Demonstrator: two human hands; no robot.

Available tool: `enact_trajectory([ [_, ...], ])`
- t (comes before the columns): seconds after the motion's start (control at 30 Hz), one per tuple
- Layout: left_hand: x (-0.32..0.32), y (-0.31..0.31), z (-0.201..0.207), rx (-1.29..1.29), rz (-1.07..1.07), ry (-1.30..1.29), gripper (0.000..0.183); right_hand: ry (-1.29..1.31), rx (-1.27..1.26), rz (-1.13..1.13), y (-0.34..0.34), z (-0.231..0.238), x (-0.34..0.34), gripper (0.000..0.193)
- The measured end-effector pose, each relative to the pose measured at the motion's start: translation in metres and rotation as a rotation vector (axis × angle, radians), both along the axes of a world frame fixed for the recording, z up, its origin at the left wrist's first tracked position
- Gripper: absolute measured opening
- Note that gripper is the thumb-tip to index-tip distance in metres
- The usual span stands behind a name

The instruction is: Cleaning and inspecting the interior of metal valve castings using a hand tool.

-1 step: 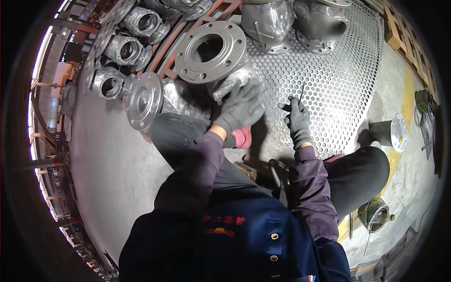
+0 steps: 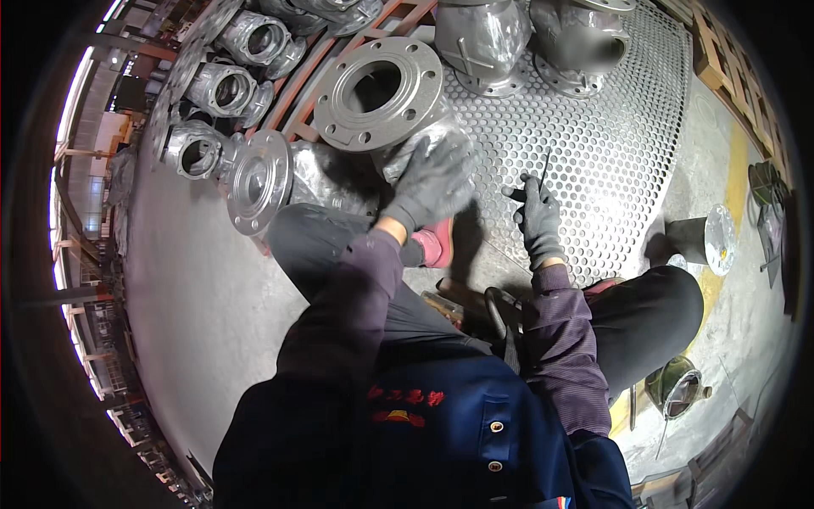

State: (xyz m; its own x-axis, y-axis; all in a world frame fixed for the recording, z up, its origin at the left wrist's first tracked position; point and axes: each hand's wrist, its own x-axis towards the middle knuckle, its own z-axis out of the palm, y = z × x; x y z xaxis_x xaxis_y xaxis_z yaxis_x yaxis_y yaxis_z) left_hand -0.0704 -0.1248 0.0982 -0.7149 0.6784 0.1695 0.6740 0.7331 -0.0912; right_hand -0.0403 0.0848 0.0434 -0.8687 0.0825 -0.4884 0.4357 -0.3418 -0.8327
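A grey cast valve body (image 2: 424,140) with a round bolt-holed flange (image 2: 381,95) at its top stands ahead of me, tilted to the left. My left hand (image 2: 431,182), in a dark grey glove, lies against the lower side of this casting with its fingers stretched out; it is slightly blurred. To its right, over the perforated metal plate, my gloved right hand (image 2: 539,222) is closed round a thin dark rod (image 2: 545,165) that points away from me. What kind of tool the rod is, I cannot tell.
Another flanged casting (image 2: 259,182) lies on its side at the left. Several more castings (image 2: 225,89) sit beyond it by red rails. Two valve bodies (image 2: 483,42) stand on the perforated plate (image 2: 610,170). At the right are a short flanged pipe (image 2: 704,240), a can (image 2: 676,388) and a wooden pallet (image 2: 729,76).
My left hand has slid slightly along the casting's side, and its fingers look a little more bunched. The right hand and the rod stay in place.
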Motion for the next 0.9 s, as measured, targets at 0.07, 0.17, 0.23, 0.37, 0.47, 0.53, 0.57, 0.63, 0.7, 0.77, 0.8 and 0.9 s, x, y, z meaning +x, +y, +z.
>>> enact_trajectory([
  [0.07, -0.022, -0.009, -0.002, 0.209, 0.048, -0.079, 0.051, -0.053, -0.003, -0.006, -0.001, 0.004, 0.0, 0.04],
  [0.17, -0.028, 0.018, -0.005, 0.476, 0.167, -0.607, 0.046, -0.065, 0.019, -0.017, 0.004, 0.001, 0.002, 0.038],
  [0.23, -0.008, 0.05, -0.021, 0.9, -0.004, -1.217, 0.039, 0.027, 0.32, 0.114, 0.011, -0.035, -0.001, 0.033],
  [0.37, 0.042, 0.068, -0.008, 0.75, -0.084, -0.64, 0.037, 0.096, 0.589, 0.112, 0.023, -0.055, 0.001, 0.029],
  [0.47, 0.064, 0.064, 0.003, 0.737, -0.061, -0.647, 0.037, 0.01, 0.017, -0.224, 0.031, -0.029, 0.011, 0.032],
  [0.53, 0.073, 0.047, 0.017, 0.659, -0.027, -0.699, 0.036, -0.017, 0.022, -0.227, 0.031, -0.018, 0.015, 0.034],
  [0.57, 0.077, 0.037, 0.026, 0.711, 0.006, -0.628, 0.035, -0.05, 0.018, -0.227, 0.029, -0.015, 0.017, 0.035],
  [0.63, 0.078, 0.016, 0.054, 0.821, 0.044, -0.435, 0.032, -0.049, 0.042, -0.211, 0.025, -0.011, 0.022, 0.035],
  [0.7, 0.064, -0.019, 0.084, 0.793, 0.163, -0.234, 0.031, -0.046, 0.057, -0.221, 0.026, -0.013, 0.024, 0.034],
  [0.77, 0.047, -0.051, 0.119, 0.913, 0.327, -0.113, 0.032, -0.036, 0.065, -0.189, 0.022, -0.013, 0.026, 0.033],
  [0.8, 0.037, -0.056, 0.14, 1.126, 0.362, -0.076, 0.033, -0.046, 0.079, -0.188, 0.022, -0.011, 0.029, 0.033],
  [0.9, 0.01, -0.073, 0.165, 1.23, 0.442, -0.059, 0.04, -0.014, 0.071, -0.184, 0.024, -0.02, 0.031, 0.03],
])
